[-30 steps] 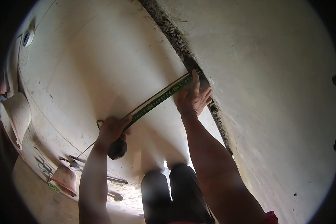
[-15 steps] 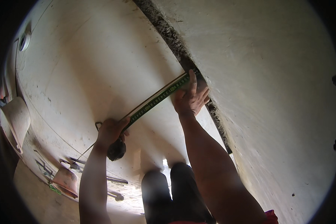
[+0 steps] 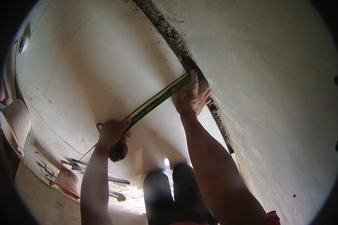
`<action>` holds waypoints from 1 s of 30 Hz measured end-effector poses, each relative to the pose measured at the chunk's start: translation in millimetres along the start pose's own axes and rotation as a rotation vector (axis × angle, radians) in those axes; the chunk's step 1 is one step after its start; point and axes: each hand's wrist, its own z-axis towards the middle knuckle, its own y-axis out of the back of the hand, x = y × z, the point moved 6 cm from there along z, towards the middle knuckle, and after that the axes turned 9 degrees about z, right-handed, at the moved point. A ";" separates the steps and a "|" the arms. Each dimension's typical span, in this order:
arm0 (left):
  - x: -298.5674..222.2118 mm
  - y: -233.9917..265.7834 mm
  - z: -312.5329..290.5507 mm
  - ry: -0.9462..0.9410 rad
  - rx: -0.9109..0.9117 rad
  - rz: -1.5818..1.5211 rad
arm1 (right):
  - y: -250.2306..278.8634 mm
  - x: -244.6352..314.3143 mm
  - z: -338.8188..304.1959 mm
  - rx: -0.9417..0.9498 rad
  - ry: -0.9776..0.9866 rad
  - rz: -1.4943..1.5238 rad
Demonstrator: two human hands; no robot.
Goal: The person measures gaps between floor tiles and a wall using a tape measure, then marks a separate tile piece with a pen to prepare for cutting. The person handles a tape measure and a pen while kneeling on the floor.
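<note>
- Left hand point(image 3: 114, 132): closed, gripping the tape point(image 3: 158, 100) near its case; thumb lies along the blade.
- Case point(image 3: 118, 150): dark, rounded, hangs just below the left hand; its detail is lost in shadow.
- Right hand point(image 3: 193, 98): at the tape's far end, index finger stretched over the blade, other fingers bent towards the right surface point(image 3: 274, 93); cannot tell if it pinches the blade or only presses it.
- Tape: green blade with pale markings, drawn out between the two hands, slanting up to the right across the left surface point(image 3: 101, 63); far end meets the gap.
- Gap point(image 3: 172, 37): dark, rough-edged strip, runs diagonally between the two pale surfaces, passes behind the right hand.
- Small dark loop point(image 3: 97, 126): sticks out just left of the left hand.
- Pale bucket point(image 3: 18, 122): far left, tipped in view.
- Reddish bucket point(image 3: 67, 182): lower left, near the left forearm; green stringy bit point(image 3: 56, 190) beside it.
- Round fitting point(image 3: 24, 43): upper left, well apart from both hands.
- Dark-clad legs point(image 3: 157, 191): bottom centre, between the forearms.
</note>
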 end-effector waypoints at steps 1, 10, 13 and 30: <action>-0.5 0.3 -0.2 -0.002 0.003 0.004 | 0.5 0.2 -0.1 -0.006 0.002 0.002; -4.0 1.3 -1.1 0.001 0.013 0.068 | 0.2 -0.1 0.4 -0.011 0.007 0.002; -5.0 1.5 -2.7 0.002 0.013 0.066 | 1.4 1.5 0.1 -0.035 0.022 -0.003; -13.0 3.3 -8.0 0.012 -0.012 0.108 | 4.0 4.3 -0.2 -0.043 0.035 -0.013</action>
